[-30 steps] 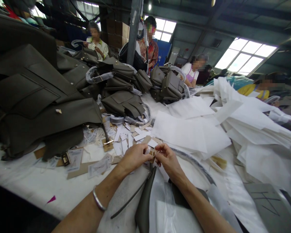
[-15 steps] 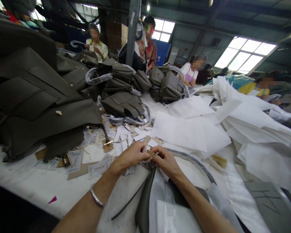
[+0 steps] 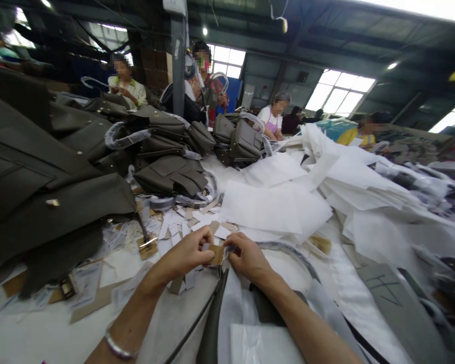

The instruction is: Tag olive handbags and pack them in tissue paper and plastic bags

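My left hand (image 3: pixel 197 251) pinches a small brown cardboard tag (image 3: pixel 216 254) between thumb and fingers. Just to its right, my right hand (image 3: pixel 247 258) is closed at the tag's edge, its fingertips on something small and pale that I cannot make out. Below both hands a dark olive handbag (image 3: pixel 211 323) lies on the table, its top near the tag. A plastic-wrapped handle (image 3: pixel 293 251) arches out to the right of it. Clear plastic and a white packet (image 3: pixel 258 344) lie over the bag, partly behind my right forearm.
Olive handbags (image 3: pixel 170 174) are heaped at the left and back. Loose card strips (image 3: pixel 182 222) litter the table beyond my hands. White sheets (image 3: pixel 276 207) pile up at the right, near a grey marked board (image 3: pixel 398 303). Several people work farther back.
The view has swung to the right, so the scene sits farther left. The brown tag now shows flatter and more fully between my hands. A person at the back now holds up a wrapped handle.
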The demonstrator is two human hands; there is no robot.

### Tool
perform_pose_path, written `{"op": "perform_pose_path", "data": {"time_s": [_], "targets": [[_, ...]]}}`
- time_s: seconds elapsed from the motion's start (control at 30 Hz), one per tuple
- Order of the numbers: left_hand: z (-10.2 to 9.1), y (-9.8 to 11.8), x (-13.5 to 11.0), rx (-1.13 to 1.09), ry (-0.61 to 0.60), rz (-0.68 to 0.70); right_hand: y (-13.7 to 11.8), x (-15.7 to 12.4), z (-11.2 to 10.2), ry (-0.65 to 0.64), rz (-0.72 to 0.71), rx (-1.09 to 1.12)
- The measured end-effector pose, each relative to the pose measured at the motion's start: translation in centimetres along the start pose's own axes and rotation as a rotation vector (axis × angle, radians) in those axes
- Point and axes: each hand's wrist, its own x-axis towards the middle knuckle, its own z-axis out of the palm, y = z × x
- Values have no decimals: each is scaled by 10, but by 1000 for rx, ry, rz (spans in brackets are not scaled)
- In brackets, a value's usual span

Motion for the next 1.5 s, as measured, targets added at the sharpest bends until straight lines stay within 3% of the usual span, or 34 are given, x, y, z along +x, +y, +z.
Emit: {"op": "perform_pose_path", "data": {"time_s": [0.07, 0.17, 0.33, 0.53, 0.73, 0.87, 0.93, 1.03, 1.1, 1.2, 1.33, 1.4, 1.5], "targets": [[-5, -2, 0, 95, -25, -29, 2, 1, -1, 22, 5, -5], [-15, -6, 1, 87, -156, -11, -2, 3, -2, 26, -52, 154], [-21, -4, -4, -50, -312, -16, -14, 1, 1, -134, -182, 358], [-22, -12, -5, -59, -218, -71, 0, 2, 2, -92, -101, 124], [-27, -10, -10, -177, -268, -67, 3, 1, -2, -96, -109, 326], [-25, -12, -9, -229, -280, -31, 1, 1, 1, -155, -153, 245], [-23, -18, -6, -259, -234, -42, 0, 1, 2, -152, -145, 223], [-21, -27, 0, -175, -43, -98, -2, 2, 1, -148, -112, 249], [-20, -29, 2, -108, 20, -103, -5, 2, 1, -158, -82, 224], [-20, -24, 4, -9, 84, -37, -8, 3, 2, -163, -27, 111], [-19, -14, 8, 12, 274, 10, -9, 4, 5, -137, 13, 47], [-16, -9, 12, 82, 306, -10, -9, 3, 6, -134, 27, 12], [-13, 0, 24, 416, 266, 28, -11, 2, 6, -129, 49, -55]]}}
